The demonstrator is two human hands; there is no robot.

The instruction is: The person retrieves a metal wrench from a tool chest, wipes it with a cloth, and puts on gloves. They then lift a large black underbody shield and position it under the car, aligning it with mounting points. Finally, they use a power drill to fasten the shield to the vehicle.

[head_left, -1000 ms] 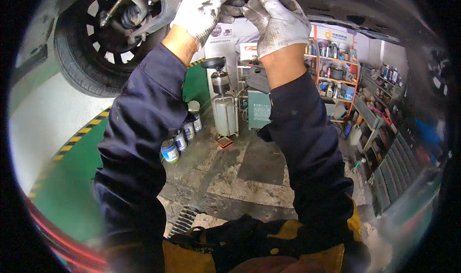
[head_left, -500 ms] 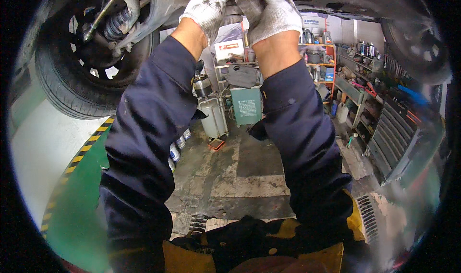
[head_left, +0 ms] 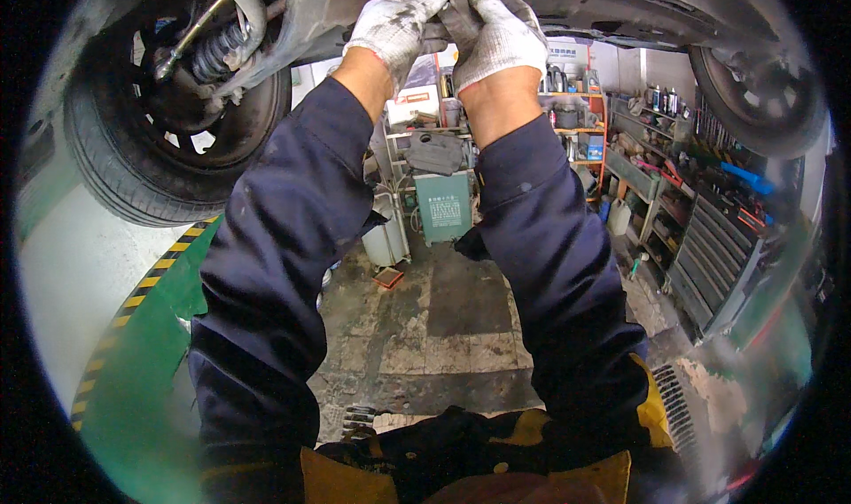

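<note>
Both my arms reach up to the dark underside of a raised car (head_left: 567, 3). My left hand (head_left: 397, 23), in a soiled white knit glove, is closed with its thumb and fingers pressed together at the car's lower edge. Beside it my right hand (head_left: 502, 43), gloved the same way, is closed too, its thumb pointing up and its fingers curled toward the left hand. The fingertips of both almost meet. Whatever they grip, if anything, is too small or hidden behind the gloves to make out.
At upper left hang a car wheel (head_left: 97, 149) and a coil spring (head_left: 217, 52); another wheel (head_left: 753, 96) hangs at upper right. Ahead stand a green cabinet (head_left: 443, 207), a white container (head_left: 383, 238) and shelves. A grey tool chest (head_left: 716, 260) is at right. An air filter (head_left: 388, 277) lies on the floor.
The view has shifted slightly, so more of the car's underside shows. Both hands stay together at the car's edge, their fingertips a little closer to each other.
</note>
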